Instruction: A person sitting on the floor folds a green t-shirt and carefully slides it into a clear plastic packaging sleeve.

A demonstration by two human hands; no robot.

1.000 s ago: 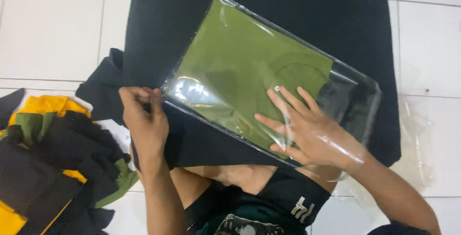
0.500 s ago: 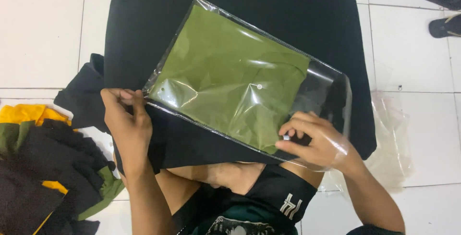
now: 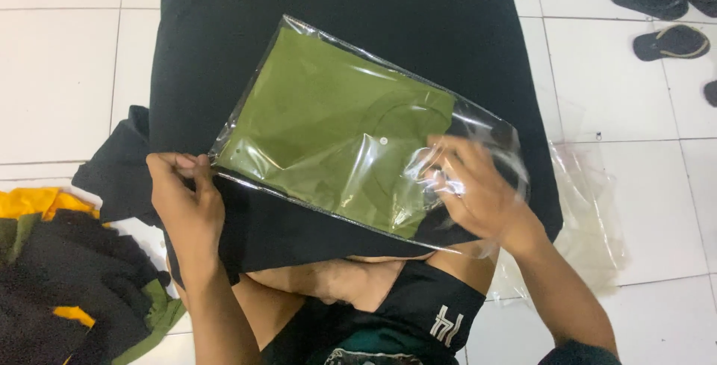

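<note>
A folded olive-green shirt [image 3: 328, 126] lies inside a clear plastic bag [image 3: 478, 122] on a black cloth [image 3: 336, 7] spread over my lap and the floor. My left hand [image 3: 187, 201] pinches the bag's lower left corner between thumb and fingers. At the bag's right, open end, my right hand [image 3: 474, 189] grips the loose plastic flap, which is folded over my fingers. The flap blurs that hand's fingertips.
A heap of black, yellow and green garments [image 3: 67, 275] sits on the white tiled floor at lower left. More clear plastic bags [image 3: 590, 216] lie at my right. Black sandals [image 3: 657, 7] rest at the upper right.
My right hand rose from pressing flat on the bag and now curls into the flap at its open end. My left hand keeps its pinch on the corner. The view shifted slightly.
</note>
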